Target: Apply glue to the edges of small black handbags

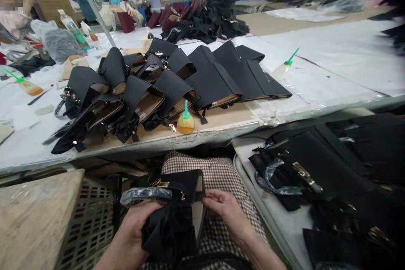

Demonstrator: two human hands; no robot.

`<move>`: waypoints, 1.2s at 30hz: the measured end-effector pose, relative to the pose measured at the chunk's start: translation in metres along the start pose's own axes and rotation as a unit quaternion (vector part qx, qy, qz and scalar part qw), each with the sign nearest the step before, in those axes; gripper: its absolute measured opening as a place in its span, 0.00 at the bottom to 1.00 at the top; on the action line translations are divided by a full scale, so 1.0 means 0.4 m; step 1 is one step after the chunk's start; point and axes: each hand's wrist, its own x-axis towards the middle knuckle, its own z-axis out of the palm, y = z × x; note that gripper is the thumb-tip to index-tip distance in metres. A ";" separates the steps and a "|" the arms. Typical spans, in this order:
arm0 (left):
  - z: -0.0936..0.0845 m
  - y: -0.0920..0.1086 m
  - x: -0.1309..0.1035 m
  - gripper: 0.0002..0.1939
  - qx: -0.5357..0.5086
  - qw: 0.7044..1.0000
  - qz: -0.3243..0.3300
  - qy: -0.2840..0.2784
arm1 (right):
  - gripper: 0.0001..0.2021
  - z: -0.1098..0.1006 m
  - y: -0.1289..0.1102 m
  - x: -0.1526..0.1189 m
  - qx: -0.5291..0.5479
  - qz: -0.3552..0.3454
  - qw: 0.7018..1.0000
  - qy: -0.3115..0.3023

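Observation:
A black handbag [182, 183] with gold hardware and a plastic-wrapped handle [147, 195] rests over my lap, which a checkered cloth [218, 168] covers. My left hand [134, 223] is wrapped round the bag's near left side, by the bunched black fabric [169, 232]; part of its fingers is hidden behind the material. On the other side, my right hand [223, 206] pinches the open edge of the bag, thumb and fingertips together. A beige lining shows inside that opening.
Many black bag pieces [215, 80] lie on the white worktable [341, 59], with a glue bottle [185, 122] at its front edge. More black bags [332, 164] lie at the right. A plastic crate [91, 206] and a board [34, 211] stand left. People work beyond.

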 end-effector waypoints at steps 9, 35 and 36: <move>0.011 0.015 0.002 0.07 -0.009 0.998 0.004 -0.055 | 0.16 -0.009 0.012 -0.008 -0.030 -0.042 0.998 0.029; -0.009 -0.063 0.009 0.12 -0.012 0.996 0.022 0.081 | 0.25 0.029 -0.354 0.434 -0.225 -0.349 0.906 0.084; -0.011 -0.059 0.010 0.11 -0.013 0.997 0.020 0.078 | 0.24 0.025 -0.354 0.418 -0.207 -0.344 0.913 0.071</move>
